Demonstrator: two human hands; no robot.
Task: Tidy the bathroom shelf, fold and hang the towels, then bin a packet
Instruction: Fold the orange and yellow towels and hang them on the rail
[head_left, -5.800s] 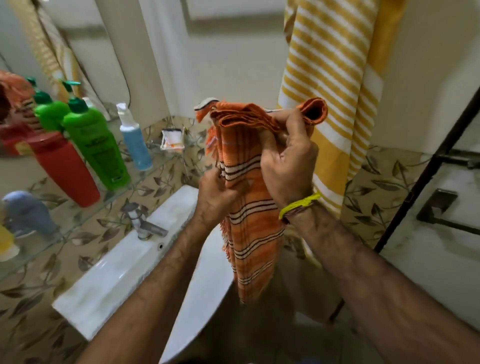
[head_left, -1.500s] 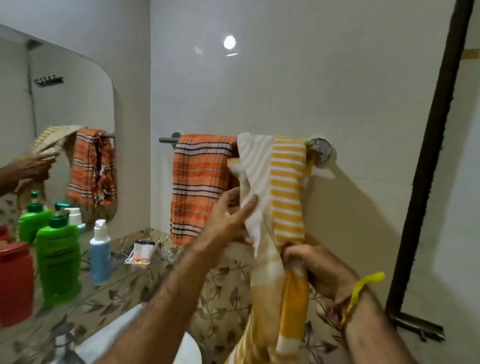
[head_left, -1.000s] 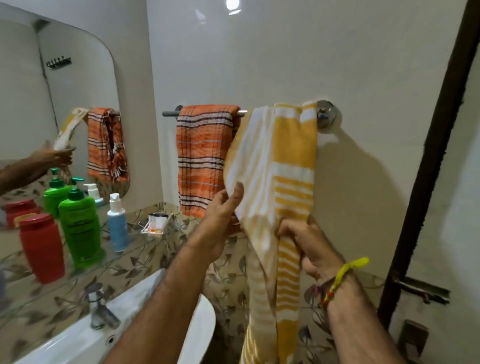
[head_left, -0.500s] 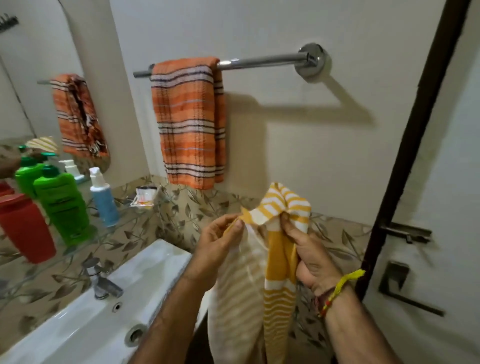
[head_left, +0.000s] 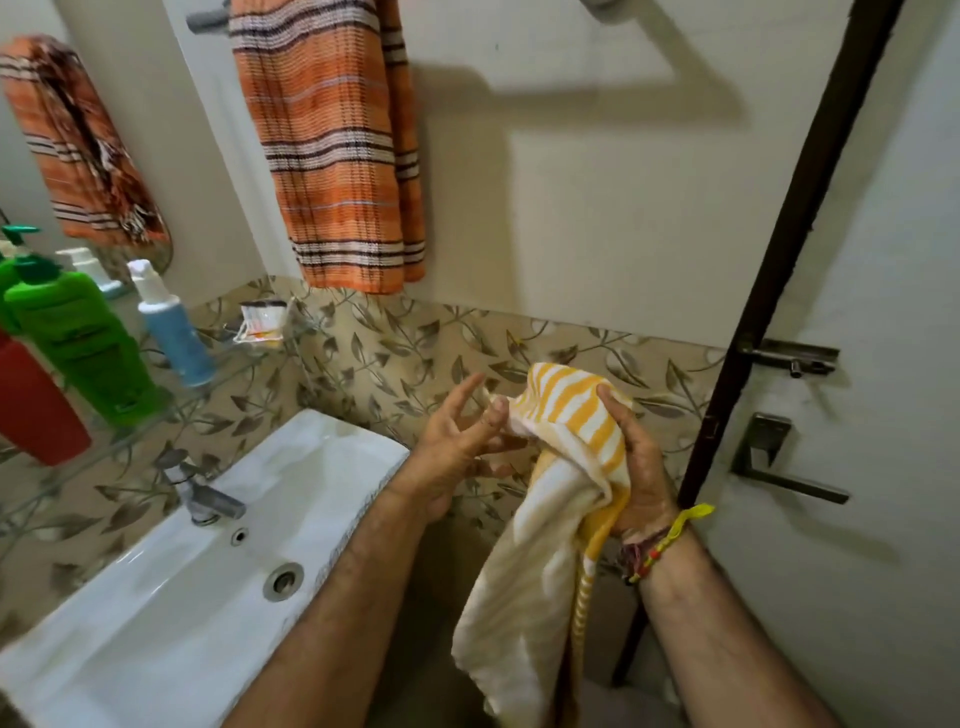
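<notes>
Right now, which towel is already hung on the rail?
The orange striped towel, draped over the rail; the yellow striped towel is off it, bunched in the right hand.

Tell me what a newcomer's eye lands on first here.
First, the yellow striped towel bunched in the right hand at centre, the left hand spread open beside it. Next, the orange towel hanging on the wall above, and the green bottle on the glass shelf, left.
</notes>
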